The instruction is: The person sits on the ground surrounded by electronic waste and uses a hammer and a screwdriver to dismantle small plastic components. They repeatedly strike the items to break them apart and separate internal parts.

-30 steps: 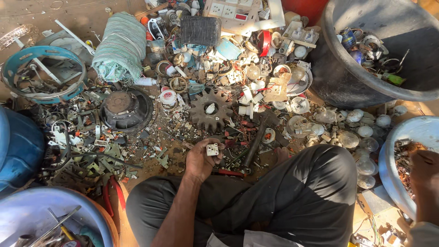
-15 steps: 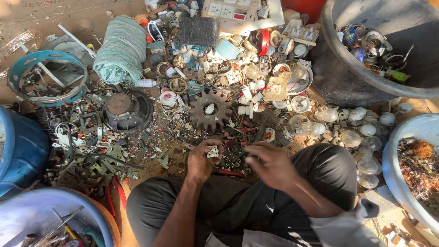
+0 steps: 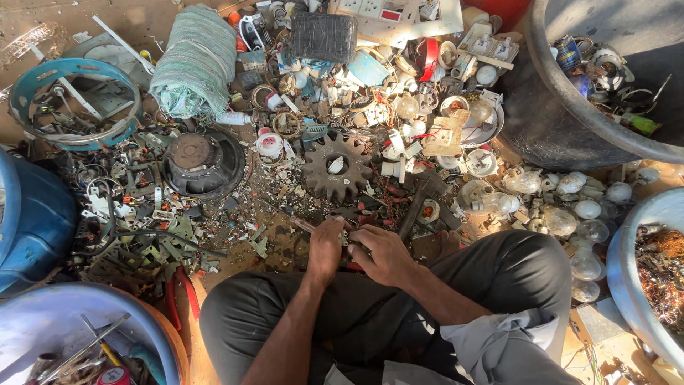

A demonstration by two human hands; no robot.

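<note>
Currently the left hand (image 3: pixel 325 246) and right hand (image 3: pixel 381 253) clamp together on a small scrap part (image 3: pixel 346 239) above the knees; sharp edges may cut; loosened grip drops it into floor scrap (image 3: pixel 235 214).

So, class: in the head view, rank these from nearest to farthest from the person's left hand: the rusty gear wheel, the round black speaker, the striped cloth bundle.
Measured from the left hand:
1. Rusty gear wheel, just beyond the hand, slightly to its right.
2. Round black speaker, farther off to the left.
3. Striped cloth bundle, farthest, at the upper left of the pile.
</note>
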